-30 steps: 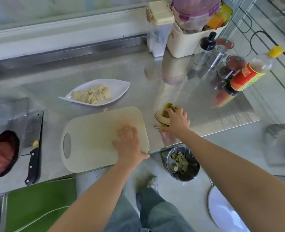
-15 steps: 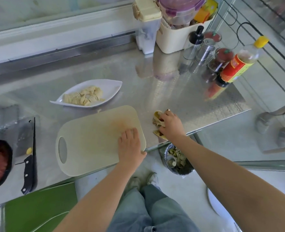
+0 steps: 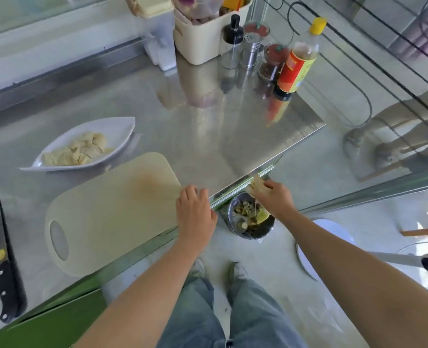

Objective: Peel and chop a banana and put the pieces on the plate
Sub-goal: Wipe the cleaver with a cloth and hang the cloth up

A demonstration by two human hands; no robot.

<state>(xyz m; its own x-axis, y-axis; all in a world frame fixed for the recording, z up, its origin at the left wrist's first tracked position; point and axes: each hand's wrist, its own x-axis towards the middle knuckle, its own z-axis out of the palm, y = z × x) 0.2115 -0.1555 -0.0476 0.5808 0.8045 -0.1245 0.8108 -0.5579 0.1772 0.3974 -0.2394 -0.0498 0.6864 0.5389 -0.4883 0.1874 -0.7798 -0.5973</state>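
Pale banana pieces (image 3: 78, 150) lie piled on a white leaf-shaped plate (image 3: 118, 131) at the left of the steel counter. A bare cream cutting board (image 3: 112, 209) lies in front of it. My left hand (image 3: 195, 213) rests flat on the board's right end at the counter edge. My right hand (image 3: 273, 197) grips a banana peel (image 3: 256, 183) just past the counter edge, above a small bin (image 3: 250, 216) on the floor that holds peel scraps. A black-handled cleaver (image 3: 5, 262) lies at the far left.
A red-labelled sauce bottle (image 3: 298, 61), spice jars (image 3: 273, 59), a shaker (image 3: 250, 49) and a cream tub (image 3: 202, 38) crowd the back right of the counter (image 3: 207, 126). A white round stool (image 3: 326, 237) stands on the floor at right. My legs are below.
My right hand has carried the banana peel off the counter, moving right and toward me until it is over the bin. My left hand has stayed on the board.
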